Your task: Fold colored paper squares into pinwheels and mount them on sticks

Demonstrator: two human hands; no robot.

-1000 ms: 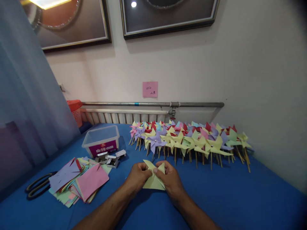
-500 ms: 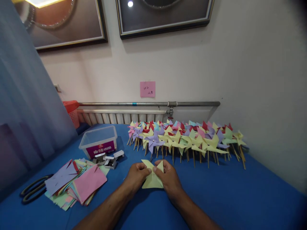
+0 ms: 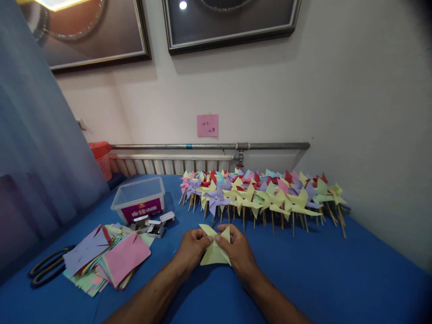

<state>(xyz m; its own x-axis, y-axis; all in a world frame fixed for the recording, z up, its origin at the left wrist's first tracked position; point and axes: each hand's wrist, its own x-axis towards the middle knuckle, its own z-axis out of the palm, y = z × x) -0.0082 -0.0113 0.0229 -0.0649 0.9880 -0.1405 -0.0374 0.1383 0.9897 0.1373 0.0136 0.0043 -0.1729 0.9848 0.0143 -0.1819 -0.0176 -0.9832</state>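
A yellow paper square (image 3: 213, 255), cut and partly folded into a pinwheel shape, is pinched at its middle between both hands just above the blue table (image 3: 337, 274). My left hand (image 3: 193, 249) grips its left side with thumb and fingers. My right hand (image 3: 237, 252) holds the right side, with folded corners sticking up above the fingers. Behind the hands lies a long row of finished paper pinwheels (image 3: 263, 193) on wooden sticks, in yellow, purple, red, pink and green.
A stack of coloured paper squares (image 3: 108, 258) lies at the left, with black scissors (image 3: 47, 270) beside it. Small boxes of pins (image 3: 153, 225) and a clear plastic tub (image 3: 140, 198) stand behind the stack. A radiator and pipe (image 3: 209, 146) run along the wall.
The view has shifted slightly since one second ago. Both hands stay on the yellow paper, with only small finger movement at its centre.
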